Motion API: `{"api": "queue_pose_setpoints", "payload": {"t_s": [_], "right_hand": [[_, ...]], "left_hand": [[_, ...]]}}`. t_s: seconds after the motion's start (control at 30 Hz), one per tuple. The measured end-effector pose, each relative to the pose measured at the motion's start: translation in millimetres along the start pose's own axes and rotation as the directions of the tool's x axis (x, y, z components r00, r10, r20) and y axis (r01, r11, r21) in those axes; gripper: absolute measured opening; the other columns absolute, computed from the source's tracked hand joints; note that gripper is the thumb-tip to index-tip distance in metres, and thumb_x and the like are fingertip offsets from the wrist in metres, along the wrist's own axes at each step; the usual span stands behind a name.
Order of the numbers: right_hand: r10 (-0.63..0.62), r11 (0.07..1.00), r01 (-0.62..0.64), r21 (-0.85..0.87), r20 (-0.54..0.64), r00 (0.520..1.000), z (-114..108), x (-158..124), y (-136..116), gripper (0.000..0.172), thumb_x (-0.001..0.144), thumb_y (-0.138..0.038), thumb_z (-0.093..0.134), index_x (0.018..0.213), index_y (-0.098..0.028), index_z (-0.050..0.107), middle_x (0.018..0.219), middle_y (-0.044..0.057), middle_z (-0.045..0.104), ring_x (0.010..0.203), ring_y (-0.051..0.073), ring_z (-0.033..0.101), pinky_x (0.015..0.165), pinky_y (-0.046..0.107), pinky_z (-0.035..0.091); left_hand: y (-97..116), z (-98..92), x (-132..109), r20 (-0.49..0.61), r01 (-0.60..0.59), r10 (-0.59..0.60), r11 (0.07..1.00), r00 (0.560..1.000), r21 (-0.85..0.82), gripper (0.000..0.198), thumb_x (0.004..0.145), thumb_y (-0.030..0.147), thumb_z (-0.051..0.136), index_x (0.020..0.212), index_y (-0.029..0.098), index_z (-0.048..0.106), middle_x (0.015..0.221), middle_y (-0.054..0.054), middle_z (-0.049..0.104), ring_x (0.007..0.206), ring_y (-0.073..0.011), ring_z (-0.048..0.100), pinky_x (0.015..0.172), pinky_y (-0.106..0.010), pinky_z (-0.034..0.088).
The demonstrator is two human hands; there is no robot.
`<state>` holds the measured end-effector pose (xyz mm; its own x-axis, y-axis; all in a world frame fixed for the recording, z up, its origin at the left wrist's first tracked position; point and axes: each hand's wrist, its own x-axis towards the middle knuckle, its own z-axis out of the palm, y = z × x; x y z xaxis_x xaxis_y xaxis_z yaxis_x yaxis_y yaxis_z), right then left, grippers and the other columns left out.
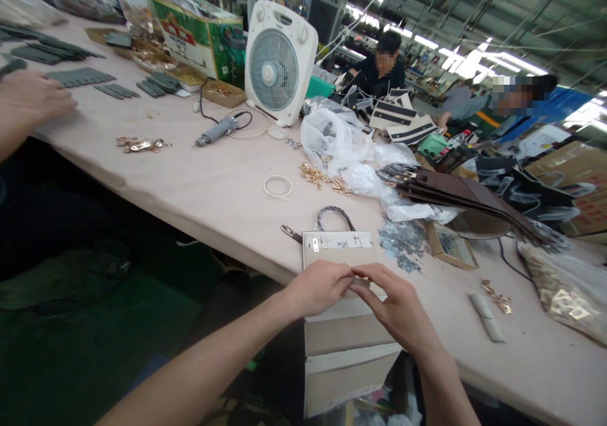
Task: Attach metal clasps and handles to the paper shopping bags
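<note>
The cream bag panel (344,331) is matt, the gold metal clasps (317,176) glossy, the clear plastic sheeting (336,151) crinkled.

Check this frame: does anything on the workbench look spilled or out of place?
Yes: loose silvery metal pieces lie scattered on the tabletop beside a shallow cardboard tray, outside it, as if spilled.

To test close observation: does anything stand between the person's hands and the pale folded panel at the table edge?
Nothing visible does: the left hand and right hand rest directly on the pale folded panel.
</note>
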<state>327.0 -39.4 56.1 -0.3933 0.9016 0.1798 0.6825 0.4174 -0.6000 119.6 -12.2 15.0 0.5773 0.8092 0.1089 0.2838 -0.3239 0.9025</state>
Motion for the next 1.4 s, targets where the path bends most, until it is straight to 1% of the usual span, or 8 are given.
{"api": "queue_pose_setpoints", "payload": {"t_s": [0.17, 0.33, 0.47, 0.67, 0.87, 1.1, 1.3, 1.4], "right_hand": [[0.002, 1.0, -0.002, -0.024, 0.005, 1.0, 3.8, 1.4, 3.0, 0.015, 0.103, -0.035, 0.063, 0.11, -0.03, 0.075, 0.104, 0.004, 0.076, 0.095, 0.024, 0.072, 0.084, 0.035, 0.057], [0.012, 1.0, -0.012, -0.004, 0.027, 1.0, 2.5, 0.2, 2.0, 0.015, 0.103, -0.035, 0.061, 0.103, -0.029, 0.074, 0.1, 0.005, 0.075, 0.093, 0.025, 0.07, 0.082, 0.035, 0.055], [0.041, 0.999, -0.043, 0.026, 0.057, 0.998, 4.3, -2.2, 2.1, 0.016, 0.104, -0.036, 0.059, 0.102, -0.028, 0.072, 0.099, 0.006, 0.073, 0.092, 0.025, 0.068, 0.082, 0.034, 0.054], [0.091, 0.985, -0.107, 0.136, 0.123, 0.988, 8.7, -5.0, 2.2, 0.015, 0.106, -0.034, 0.056, 0.098, -0.026, 0.066, 0.095, 0.004, 0.068, 0.089, 0.021, 0.064, 0.082, 0.031, 0.051], [0.107, 0.967, -0.136, 0.213, 0.142, 0.984, 12.0, -5.1, -3.2, 0.018, 0.107, -0.037, 0.055, 0.095, -0.024, 0.062, 0.091, 0.001, 0.064, 0.086, 0.019, 0.06, 0.08, 0.029, 0.047], [0.156, 0.923, -0.202, 0.328, 0.162, 0.974, 15.9, -4.5, -4.0, 0.021, 0.107, -0.04, 0.055, 0.096, -0.023, 0.062, 0.088, 0.001, 0.063, 0.084, 0.018, 0.06, 0.078, 0.028, 0.047], [0.143, 0.94, -0.192, 0.282, 0.183, 0.973, 16.4, -0.8, 4.1, 0.02, 0.103, -0.041, 0.063, 0.097, -0.023, 0.067, 0.093, 0.002, 0.068, 0.087, 0.019, 0.061, 0.08, 0.029, 0.048], [0.131, 0.953, -0.17, 0.252, 0.164, 0.978, 15.3, 1.9, 5.8, 0.017, 0.103, -0.037, 0.065, 0.094, -0.023, 0.068, 0.092, 0.001, 0.068, 0.086, 0.019, 0.061, 0.081, 0.03, 0.047]], "left_hand": [[-1.3, -0.4, -4.2, 0.024, -0.005, 0.004, 0.998, 1.0, 0.056, 0.026, 0.105, 0.024, 0.048, 0.096, 0.018, 0.071, 0.087, -0.004, 0.075, 0.085, -0.0193, 0.07, 0.079, -0.027, 0.05], [-3.6, 1.2, -7.5, -0.002, 0.109, -0.11, 0.991, 0.994, -0.083, 0.026, 0.105, 0.029, 0.05, 0.121, 0.018, 0.067, 0.085, -0.004, 0.077, 0.084, -0.0197, 0.073, 0.078, -0.028, 0.053], [-4.8, 0.9, -7.0, 0.011, 0.06, -0.06, 0.998, 0.998, -0.007, 0.025, 0.104, 0.03, 0.051, 0.101, 0.019, 0.072, 0.085, -0.003, 0.077, 0.083, -0.0187, 0.071, 0.076, -0.027, 0.05], [-2.6, -1.7, -10.2, -0.005, 0.007, -0.007, 0.997, 1.0, 0.072, 0.024, 0.103, 0.025, 0.051, 0.091, 0.02, 0.071, 0.081, 0.0, 0.074, 0.076, -0.0166, 0.066, 0.07, -0.025, 0.043], [-0.6, -4.8, -14.6, -0.04, 0.003, -0.006, 0.998, 0.999, -0.07, 0.02, 0.097, 0.026, 0.056, 0.085, 0.019, 0.071, 0.072, 0.003, 0.068, 0.07, -0.0133, 0.062, 0.066, -0.023, 0.04], [-1.9, -0.1, -16.5, -0.055, 0.118, -0.142, 0.942, 0.988, -0.313, 0.018, 0.091, 0.027, 0.058, 0.083, 0.018, 0.072, 0.066, 0.003, 0.065, 0.061, -0.0123, 0.057, 0.06, -0.023, 0.04], [-2.7, -6.7, -13.4, 0.029, 0.162, -0.16, 0.966, 0.987, -0.203, 0.021, 0.094, 0.028, 0.054, 0.085, 0.018, 0.07, 0.07, 0.002, 0.068, 0.065, -0.0138, 0.059, 0.062, -0.023, 0.04], [-2.0, -10.0, -12.4, 0.056, 0.134, -0.128, 0.983, 0.99, -0.128, 0.024, 0.099, 0.028, 0.05, 0.086, 0.019, 0.068, 0.073, 0.001, 0.069, 0.069, -0.0146, 0.061, 0.065, -0.023, 0.04]]}}
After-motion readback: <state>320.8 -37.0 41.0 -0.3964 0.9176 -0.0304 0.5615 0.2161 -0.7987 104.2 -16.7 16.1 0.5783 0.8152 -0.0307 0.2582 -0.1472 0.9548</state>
